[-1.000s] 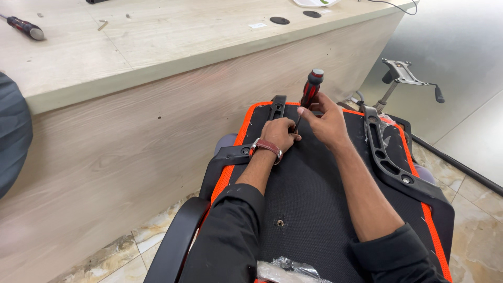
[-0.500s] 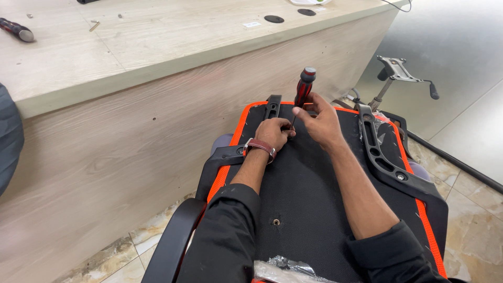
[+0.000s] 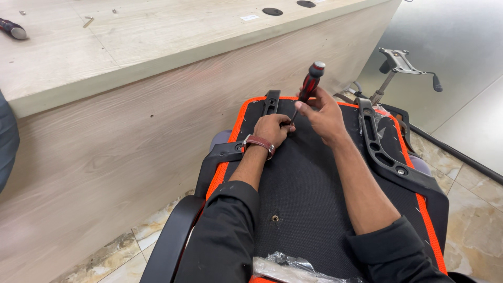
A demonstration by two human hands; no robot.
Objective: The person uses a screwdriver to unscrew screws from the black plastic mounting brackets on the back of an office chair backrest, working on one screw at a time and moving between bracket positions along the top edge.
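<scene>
While a second screwdriver (image 3: pixel 11 29) lies at the far left of the wooden counter (image 3: pixel 157 47), a black seat panel (image 3: pixel 314 194) with orange edging is laid flat beside it. The left hand (image 3: pixel 272 128), strapped at the wrist, is rested on the panel with fingers clenched around the tool's tip. The red-and-black screwdriver (image 3: pixel 309 86) is grasped, tilted, in the fingers of the right hand (image 3: pixel 325 112). A black armrest bracket (image 3: pixel 385 154) is seated along the panel's right edge
</scene>
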